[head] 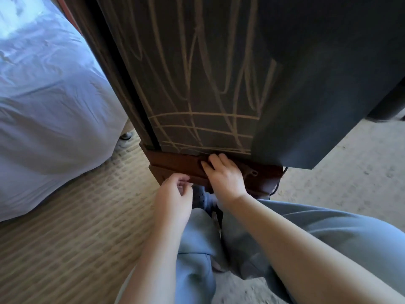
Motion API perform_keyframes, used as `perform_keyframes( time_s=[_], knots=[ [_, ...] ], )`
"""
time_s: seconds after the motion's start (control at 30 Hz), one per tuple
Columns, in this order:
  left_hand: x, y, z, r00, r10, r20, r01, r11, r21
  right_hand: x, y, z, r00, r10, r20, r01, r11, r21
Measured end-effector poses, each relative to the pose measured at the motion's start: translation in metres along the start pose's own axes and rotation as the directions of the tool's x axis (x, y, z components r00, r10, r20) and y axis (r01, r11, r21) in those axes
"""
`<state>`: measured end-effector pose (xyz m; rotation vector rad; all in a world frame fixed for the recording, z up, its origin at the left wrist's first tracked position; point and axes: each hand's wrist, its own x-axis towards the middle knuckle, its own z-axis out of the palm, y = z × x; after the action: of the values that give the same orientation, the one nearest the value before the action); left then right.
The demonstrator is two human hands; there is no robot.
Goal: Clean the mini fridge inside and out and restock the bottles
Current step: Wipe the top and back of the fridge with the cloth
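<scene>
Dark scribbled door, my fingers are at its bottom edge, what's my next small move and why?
Probably hook the fingertips of the right hand under the bottom edge of the dark door and pull it open: it looks closed, and those fingers lie at the seam above the wooden base. The empty left hand could steady it.

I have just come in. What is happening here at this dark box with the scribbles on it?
A person crouches in front of the mini fridge. Its dark door has tan scribbles on it and looks closed. The right hand lies on the wooden base under the fridge, fingertips at the door's lower edge. The left hand is by the base's front edge, fingers loosely curled, holding nothing. No cloth or bottles are in view. A bed stands on the left.
</scene>
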<state>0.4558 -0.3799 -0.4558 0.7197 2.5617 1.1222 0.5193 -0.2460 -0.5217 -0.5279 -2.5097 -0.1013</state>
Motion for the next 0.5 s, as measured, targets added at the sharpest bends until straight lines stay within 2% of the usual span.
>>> perform_keyframes(
  time_s=[0.13,0.2,0.27,0.4,0.5],
  knots=[
    [0.008,-0.005,-0.004,0.997,-0.033,-0.064,0.032,0.999,-0.024,0.018,-0.021,0.016,0.992,-0.109,0.059,0.11,0.994,-0.01],
    [0.013,-0.002,-0.003,0.995,-0.042,-0.094,0.036,0.998,-0.058,0.016,-0.019,0.021,0.99,-0.125,0.059,0.127,0.992,-0.023],
    [0.015,0.004,0.001,0.994,-0.044,-0.096,0.037,0.996,-0.08,0.01,-0.009,0.024,0.978,-0.201,0.061,0.204,0.978,-0.049],
    [0.008,0.011,0.009,0.997,-0.034,-0.063,0.027,0.995,-0.098,-0.009,0.027,0.012,0.893,-0.427,0.138,0.446,0.882,-0.154],
    [0.0,0.012,0.012,0.998,-0.05,-0.035,0.046,0.994,-0.103,-0.029,0.055,-0.018,0.87,-0.45,0.201,0.484,0.855,-0.185]
  ],
)
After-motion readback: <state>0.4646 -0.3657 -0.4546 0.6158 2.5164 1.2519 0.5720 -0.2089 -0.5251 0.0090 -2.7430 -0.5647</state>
